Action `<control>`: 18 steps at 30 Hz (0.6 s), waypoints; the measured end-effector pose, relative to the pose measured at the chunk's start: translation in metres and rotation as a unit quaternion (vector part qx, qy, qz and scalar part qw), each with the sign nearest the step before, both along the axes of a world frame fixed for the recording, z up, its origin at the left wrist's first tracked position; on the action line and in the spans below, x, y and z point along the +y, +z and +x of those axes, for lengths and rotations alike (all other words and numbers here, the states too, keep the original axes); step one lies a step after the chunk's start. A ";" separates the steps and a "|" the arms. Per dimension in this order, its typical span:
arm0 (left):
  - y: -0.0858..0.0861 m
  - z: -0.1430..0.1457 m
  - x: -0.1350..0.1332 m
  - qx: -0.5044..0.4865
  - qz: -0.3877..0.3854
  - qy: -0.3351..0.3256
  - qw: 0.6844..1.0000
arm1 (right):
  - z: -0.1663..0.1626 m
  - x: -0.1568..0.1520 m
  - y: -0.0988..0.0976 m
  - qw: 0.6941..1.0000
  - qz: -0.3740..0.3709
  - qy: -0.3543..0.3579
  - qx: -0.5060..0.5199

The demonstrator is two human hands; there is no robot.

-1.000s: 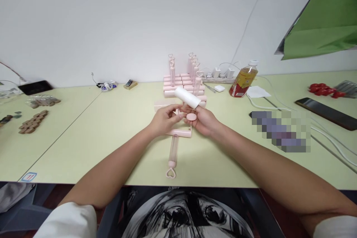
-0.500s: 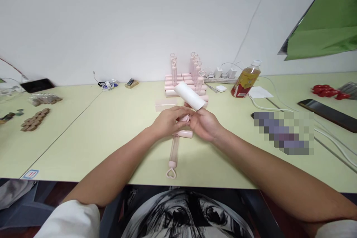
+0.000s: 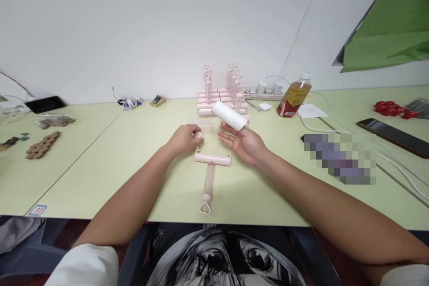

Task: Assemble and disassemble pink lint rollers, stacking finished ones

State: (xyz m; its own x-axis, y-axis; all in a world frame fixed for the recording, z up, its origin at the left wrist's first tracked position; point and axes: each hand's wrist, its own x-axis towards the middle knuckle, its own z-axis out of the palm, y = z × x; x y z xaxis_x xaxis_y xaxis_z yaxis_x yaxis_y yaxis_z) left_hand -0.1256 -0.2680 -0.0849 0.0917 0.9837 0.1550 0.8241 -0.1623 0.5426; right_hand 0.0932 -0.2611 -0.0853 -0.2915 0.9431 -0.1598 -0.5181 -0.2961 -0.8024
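My right hand (image 3: 246,145) holds a white lint roll (image 3: 229,116) tilted above the table by its lower end, the other fingers stretched out below. My left hand (image 3: 184,140) pinches a small pink round piece (image 3: 197,135), partly hidden by the fingers. Between and just below the hands lies a pink lint roller frame (image 3: 212,158) with a clear handle (image 3: 208,181) and a heart-shaped loop pointing towards me. A translucent pink cover (image 3: 205,126) lies behind my left hand. Another pink piece behind the right hand is mostly covered by the roll.
Several pink lint rollers (image 3: 221,106) stand grouped against the wall, handles up. To their right are a power strip (image 3: 264,96), a drink bottle (image 3: 295,96) and cables. A phone (image 3: 393,136) lies far right. Wooden pieces (image 3: 43,145) sit far left.
My left hand has moved left, away from my right hand, carrying the small pink piece. The roller frame's crossbar is now uncovered. My right hand keeps the roll in nearly the same place.
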 end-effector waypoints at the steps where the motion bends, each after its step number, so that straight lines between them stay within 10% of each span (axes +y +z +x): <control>1: -0.002 -0.001 0.001 0.004 -0.015 -0.002 1.000 | 0.000 0.001 -0.001 1.000 0.001 -0.003 -0.002; 18: -0.001 -0.014 0.002 -0.217 -0.147 0.089 0.961 | 0.002 0.005 -0.012 0.991 0.084 -0.024 -0.106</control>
State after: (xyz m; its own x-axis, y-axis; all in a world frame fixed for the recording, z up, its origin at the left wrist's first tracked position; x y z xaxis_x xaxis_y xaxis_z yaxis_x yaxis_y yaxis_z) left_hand -0.1400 -0.2663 -0.0863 -0.0934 0.9848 -0.1466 0.5112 0.1738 0.8417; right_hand 0.0952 -0.2560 -0.0974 -0.2226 0.9735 -0.0521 -0.3430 -0.1282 -0.9305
